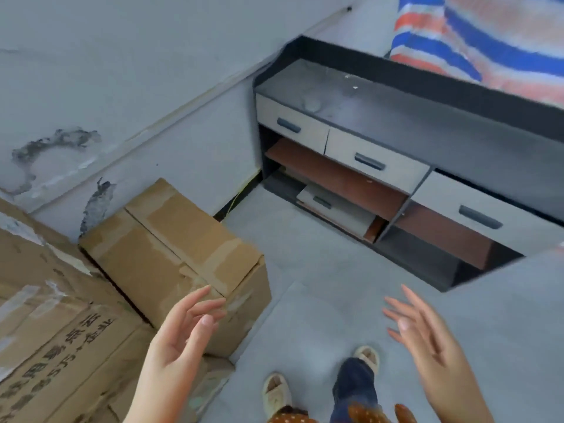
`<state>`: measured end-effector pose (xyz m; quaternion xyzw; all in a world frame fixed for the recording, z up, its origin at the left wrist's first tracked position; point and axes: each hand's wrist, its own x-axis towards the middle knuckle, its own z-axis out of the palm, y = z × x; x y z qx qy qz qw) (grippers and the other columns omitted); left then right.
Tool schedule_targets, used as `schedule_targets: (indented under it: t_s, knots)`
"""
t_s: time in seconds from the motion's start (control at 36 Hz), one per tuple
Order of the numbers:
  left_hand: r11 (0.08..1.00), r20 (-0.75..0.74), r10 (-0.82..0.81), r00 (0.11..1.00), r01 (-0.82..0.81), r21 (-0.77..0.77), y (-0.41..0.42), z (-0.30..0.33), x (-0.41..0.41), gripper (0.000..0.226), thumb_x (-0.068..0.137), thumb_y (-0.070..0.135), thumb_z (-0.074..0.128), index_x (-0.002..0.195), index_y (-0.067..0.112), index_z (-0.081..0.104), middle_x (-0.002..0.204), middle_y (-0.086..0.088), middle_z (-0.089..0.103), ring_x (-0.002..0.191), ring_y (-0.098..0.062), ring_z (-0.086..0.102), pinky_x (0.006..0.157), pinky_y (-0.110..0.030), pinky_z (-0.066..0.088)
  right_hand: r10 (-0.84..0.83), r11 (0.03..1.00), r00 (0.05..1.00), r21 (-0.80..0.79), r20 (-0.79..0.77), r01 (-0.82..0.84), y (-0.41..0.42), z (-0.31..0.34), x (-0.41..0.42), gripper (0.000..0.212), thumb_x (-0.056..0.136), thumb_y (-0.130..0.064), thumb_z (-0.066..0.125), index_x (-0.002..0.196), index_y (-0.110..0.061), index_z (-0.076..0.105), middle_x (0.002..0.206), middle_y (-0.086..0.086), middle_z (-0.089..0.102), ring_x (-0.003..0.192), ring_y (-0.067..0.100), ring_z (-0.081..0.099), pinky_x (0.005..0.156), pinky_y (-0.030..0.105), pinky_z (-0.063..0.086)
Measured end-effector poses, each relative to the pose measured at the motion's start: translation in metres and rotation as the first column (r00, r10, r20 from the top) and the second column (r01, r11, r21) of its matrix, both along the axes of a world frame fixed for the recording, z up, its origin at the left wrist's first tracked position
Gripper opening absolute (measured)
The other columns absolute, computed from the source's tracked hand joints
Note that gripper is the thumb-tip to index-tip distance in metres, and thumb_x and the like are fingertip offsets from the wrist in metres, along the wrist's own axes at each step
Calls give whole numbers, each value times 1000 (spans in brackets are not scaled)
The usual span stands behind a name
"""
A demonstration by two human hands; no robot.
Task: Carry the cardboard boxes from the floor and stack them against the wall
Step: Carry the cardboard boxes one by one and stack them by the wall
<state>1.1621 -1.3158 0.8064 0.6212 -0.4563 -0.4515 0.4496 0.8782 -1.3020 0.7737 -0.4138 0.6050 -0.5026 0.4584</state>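
A plain taped cardboard box (171, 248) sits against the grey wall (122, 87), next to a larger printed cardboard box (52, 325) at the lower left. My left hand (180, 340) hovers open just in front of the plain box's near corner, holding nothing. My right hand (427, 340) is raised over the floor to the right, fingers spread and empty. Both hands are apart from the boxes.
A dark low cabinet (381, 123) with pale drawers and open shelves stands at the right along the far wall. A striped blue, red and white bag (488, 41) lies behind it. Grey floor (305, 285) stretches ahead; my slippered feet (320, 380) stand on it.
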Motion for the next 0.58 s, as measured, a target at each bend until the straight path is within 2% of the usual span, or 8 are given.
schedule_targets:
  t_s: [0.11,0.17,0.25,0.36,0.44,0.47,0.53,0.58]
  knots:
    - [989,-1,-148,989,148,-29,-4,3,-21,21,90,37,60,110,34,65,106,4,71,102,-12,66,89,-36,53,-196,981,980,-3,-31,196,39,4,-14,69,60,-81,62,117,-42,56,119,-8,66,105,2,64,91,31,50]
    - [974,5,-225,974,225,-37,-3,6,-34,24,83,38,60,106,42,64,106,5,71,101,-10,66,89,-36,53,-293,956,956,-31,-29,292,61,8,-21,60,59,-80,64,110,-48,63,118,-7,67,102,3,65,88,28,52]
    - [937,21,-345,938,346,-38,4,6,-56,20,88,33,60,103,46,63,106,8,71,100,-7,66,91,-29,49,-390,921,920,-29,-44,389,99,11,-34,67,52,-87,60,110,-55,60,118,-17,65,107,4,64,88,28,51]
    - [881,19,-473,881,474,-15,26,0,-91,28,90,15,51,112,28,63,106,7,71,99,-7,67,91,-27,49,-532,847,846,-37,-51,530,155,15,-52,62,61,-81,59,115,-51,58,119,-17,64,109,5,63,89,29,51]
    - [838,15,-545,839,545,-19,52,-4,-124,28,92,6,48,112,21,61,105,4,71,97,-9,67,88,-26,51,-661,750,749,-28,-35,661,209,11,-70,32,88,-38,55,120,-41,56,117,-16,65,109,11,64,88,32,52]
    - [830,7,-557,830,557,-22,62,-6,-136,29,92,4,47,111,20,62,104,4,72,96,-10,68,87,-25,52,-689,725,724,-30,-20,689,230,10,-75,32,88,-38,55,120,-39,55,116,-16,66,109,11,64,88,32,52]
    - [809,-5,-587,809,587,-28,87,-9,-162,29,93,2,46,109,20,62,103,4,72,94,-9,68,85,-24,53,-745,667,667,-35,6,744,272,11,-87,62,69,-70,64,121,-37,55,117,-14,66,106,9,65,85,29,54]
    - [779,-17,-627,779,626,-28,113,-12,-189,28,93,3,47,108,21,63,102,2,72,92,-8,68,83,-22,54,-786,618,619,-22,3,786,317,12,-100,90,48,-87,64,121,-36,56,118,-12,66,104,8,66,83,29,56]
